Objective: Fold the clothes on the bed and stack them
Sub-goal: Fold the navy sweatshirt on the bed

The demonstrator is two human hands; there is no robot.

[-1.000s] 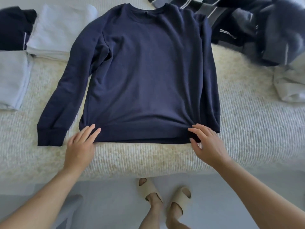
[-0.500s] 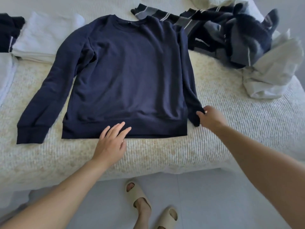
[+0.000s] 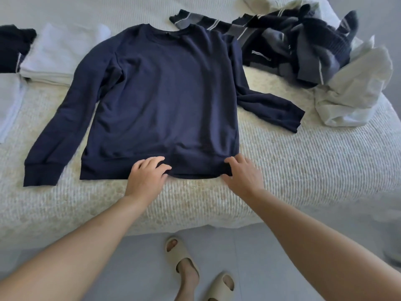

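Observation:
A navy sweatshirt [image 3: 165, 101] lies flat and face up on the bed [image 3: 293, 161], neck away from me. Its left sleeve runs down to a cuff [image 3: 41, 174] near the bed's front edge, and its right sleeve [image 3: 273, 107] is spread out to the right. My left hand [image 3: 147, 177] pinches the bottom hem near its middle with curled fingers. My right hand [image 3: 244, 173] grips the hem's right corner, fingers on top and thumb at the edge. The hem bunches slightly between my hands.
Folded pale clothes [image 3: 63, 53] and a dark folded piece [image 3: 13, 46] sit at the back left. A heap of dark striped garments [image 3: 299, 42] and a crumpled white one [image 3: 355, 92] lie at the back right. My feet in slippers [image 3: 184, 261] stand on the floor.
The right sleeve now lies spread out to the right, released. My right hand came back to the hem's right corner, and my left hand slid right along the hem and took hold.

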